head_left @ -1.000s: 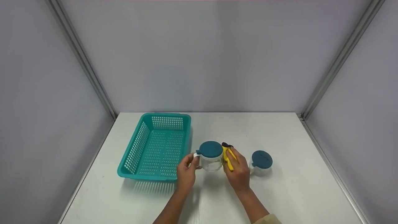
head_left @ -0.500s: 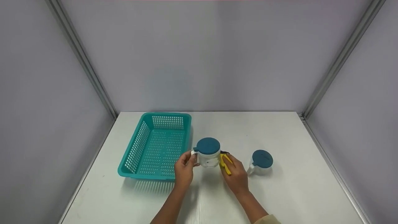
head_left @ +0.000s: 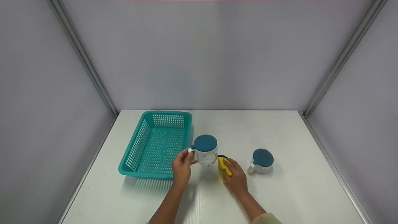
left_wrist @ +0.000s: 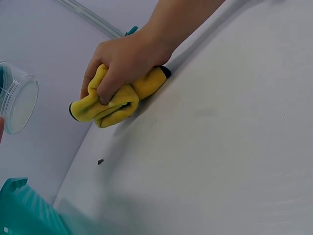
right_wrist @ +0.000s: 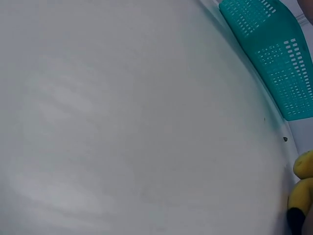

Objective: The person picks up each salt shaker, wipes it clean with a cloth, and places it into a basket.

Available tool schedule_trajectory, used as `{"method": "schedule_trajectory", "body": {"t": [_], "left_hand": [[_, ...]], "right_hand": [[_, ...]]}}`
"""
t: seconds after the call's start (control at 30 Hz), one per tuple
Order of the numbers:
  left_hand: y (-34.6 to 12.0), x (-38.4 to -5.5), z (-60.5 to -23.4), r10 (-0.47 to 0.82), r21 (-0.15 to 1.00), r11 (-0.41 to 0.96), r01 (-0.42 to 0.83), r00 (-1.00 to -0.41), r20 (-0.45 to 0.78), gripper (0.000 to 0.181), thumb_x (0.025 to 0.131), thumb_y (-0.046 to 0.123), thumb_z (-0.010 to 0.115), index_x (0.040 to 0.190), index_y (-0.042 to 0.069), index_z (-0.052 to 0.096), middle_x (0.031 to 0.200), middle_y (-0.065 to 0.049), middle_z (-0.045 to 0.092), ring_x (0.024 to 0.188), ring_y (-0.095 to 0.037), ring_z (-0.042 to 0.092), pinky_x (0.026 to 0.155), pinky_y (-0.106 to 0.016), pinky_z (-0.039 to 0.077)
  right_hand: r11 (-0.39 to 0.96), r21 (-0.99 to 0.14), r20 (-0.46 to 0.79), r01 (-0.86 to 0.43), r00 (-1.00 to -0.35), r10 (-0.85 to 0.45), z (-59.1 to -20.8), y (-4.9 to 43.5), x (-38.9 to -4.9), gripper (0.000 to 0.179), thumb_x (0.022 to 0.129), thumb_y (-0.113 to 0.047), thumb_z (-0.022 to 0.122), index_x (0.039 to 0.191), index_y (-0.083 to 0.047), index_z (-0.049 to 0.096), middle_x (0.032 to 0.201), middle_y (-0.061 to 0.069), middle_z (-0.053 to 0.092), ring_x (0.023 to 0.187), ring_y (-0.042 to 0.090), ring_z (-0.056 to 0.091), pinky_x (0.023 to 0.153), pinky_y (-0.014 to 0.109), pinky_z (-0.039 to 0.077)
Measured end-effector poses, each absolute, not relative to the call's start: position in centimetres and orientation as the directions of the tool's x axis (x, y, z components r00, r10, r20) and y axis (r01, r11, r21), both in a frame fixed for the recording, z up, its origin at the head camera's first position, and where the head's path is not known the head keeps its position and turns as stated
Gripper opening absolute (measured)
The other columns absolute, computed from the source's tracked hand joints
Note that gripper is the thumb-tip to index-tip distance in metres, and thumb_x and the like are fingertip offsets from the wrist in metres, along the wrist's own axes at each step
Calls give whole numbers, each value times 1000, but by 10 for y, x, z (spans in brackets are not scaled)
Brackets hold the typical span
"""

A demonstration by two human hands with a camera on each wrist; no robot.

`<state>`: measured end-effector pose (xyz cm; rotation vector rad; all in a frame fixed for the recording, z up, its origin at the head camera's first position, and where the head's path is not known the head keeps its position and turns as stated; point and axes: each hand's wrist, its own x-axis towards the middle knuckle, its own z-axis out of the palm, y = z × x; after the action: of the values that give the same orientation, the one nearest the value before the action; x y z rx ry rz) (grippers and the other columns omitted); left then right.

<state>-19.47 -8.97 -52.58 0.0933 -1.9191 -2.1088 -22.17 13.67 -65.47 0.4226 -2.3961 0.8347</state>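
Observation:
My left hand (head_left: 182, 168) grips the white handle of a clear glass jar (head_left: 206, 157) with a blue lid (head_left: 205, 143), held upright above the table near the basket's right side. In the left wrist view the base of the jar (left_wrist: 23, 106) shows at the left edge. My right hand (head_left: 236, 177) holds a bunched yellow cloth (left_wrist: 115, 100) with dark edging, low over the table and apart from the jar. A second jar (head_left: 262, 170) with a matching blue lid (head_left: 263, 157) stands to the right of this hand, its handle turned toward the front left.
A teal perforated plastic basket (head_left: 124, 152) stands on the white table (head_left: 298, 186), left of both hands. Grey panels (head_left: 199, 56) rise behind and on both sides. A small dark speck (left_wrist: 100, 161) lies on the tabletop.
My left hand has moved the jar leftward and up, toward the basket. The cloth in my right hand has come away from the jar's side and dropped lower. The second jar stays put.

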Motion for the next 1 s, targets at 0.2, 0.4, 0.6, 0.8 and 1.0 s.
{"method": "schedule_trajectory", "body": {"t": [0.2, 0.4, 0.6, 0.8, 1.0], "left_hand": [[-98, -204, -544, -279, 984, -102, 147, -953, 114, 24, 99, 9, 57, 120, -1, 62, 114, -16, 66, 106, -27, 64, 80, -34, 59], [-108, -204, -545, -322, 979, -84, 184, -935, 148, 27, 99, 16, 60, 120, 0, 63, 112, -15, 66, 104, -25, 64, 79, -32, 60], [-125, -202, -543, -358, 977, -48, 209, -917, 179, 28, 99, 15, 59, 120, -3, 63, 110, -18, 66, 102, -30, 65, 79, -34, 60], [-141, -202, -539, -392, 981, -12, 196, -903, 176, 26, 100, 12, 57, 120, -5, 62, 108, -20, 66, 100, -32, 65, 78, -35, 60], [-161, -210, -550, -427, 980, 6, 199, -885, 183, 31, 99, 24, 59, 121, 1, 64, 111, -15, 66, 100, -21, 64, 78, -30, 60]], "right_hand": [[737, -493, 598, -462, -795, -98, -661, 140, -223, 41, 81, -9, 77, 122, -11, 69, 125, 5, 65, 113, 22, 65, 93, 36, 53], [734, -509, 574, -450, -813, -101, -660, 141, -220, 39, 82, -10, 77, 120, -12, 71, 124, 5, 66, 113, 22, 65, 93, 38, 54], [726, -516, 562, -455, -819, -114, -659, 139, -220, 39, 83, -12, 77, 121, -12, 70, 125, 4, 66, 113, 22, 64, 96, 37, 53], [731, -476, 617, -489, -778, -119, -662, 139, -223, 42, 79, -13, 82, 119, -12, 71, 122, 4, 67, 109, 23, 66, 90, 41, 56], [740, -465, 620, -486, -775, -120, -663, 138, -224, 44, 77, -11, 82, 120, -13, 71, 122, 5, 67, 110, 24, 66, 91, 42, 55]]}}
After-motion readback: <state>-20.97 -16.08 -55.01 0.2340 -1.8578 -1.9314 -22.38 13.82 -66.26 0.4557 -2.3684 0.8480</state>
